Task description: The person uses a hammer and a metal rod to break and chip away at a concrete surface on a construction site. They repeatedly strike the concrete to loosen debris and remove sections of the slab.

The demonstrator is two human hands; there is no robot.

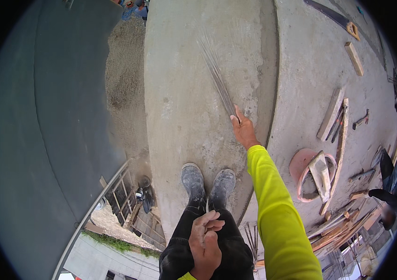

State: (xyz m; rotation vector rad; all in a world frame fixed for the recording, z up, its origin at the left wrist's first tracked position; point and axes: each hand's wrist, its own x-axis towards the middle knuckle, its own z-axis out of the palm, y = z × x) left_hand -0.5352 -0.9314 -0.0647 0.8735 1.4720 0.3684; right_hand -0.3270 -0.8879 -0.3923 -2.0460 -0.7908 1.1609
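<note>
My right hand (245,130), at the end of a stretched-out yellow-green sleeve, is closed round one end of a bundle of thin metal wires (219,81). The wires fan out slightly toward their far end, above or against the concrete; contact is unclear. Close to my body, my left hand (205,245) is raised in front of my dark trousers with its fingers curled in. A thin pale strip (207,205) shows just above those fingertips; whether they grip it is hard to tell. My dusty boots (221,184) stand side by side on the concrete strip (175,126).
On the right lie a handsaw (351,30), wood blocks (331,114), a hammer (361,120) and a pink tub (301,163) with a pale trough-like piece across it. Lumber (347,228) is piled lower right, near a person's dark clothing (387,177). A gravel strip (126,70) borders the left edge.
</note>
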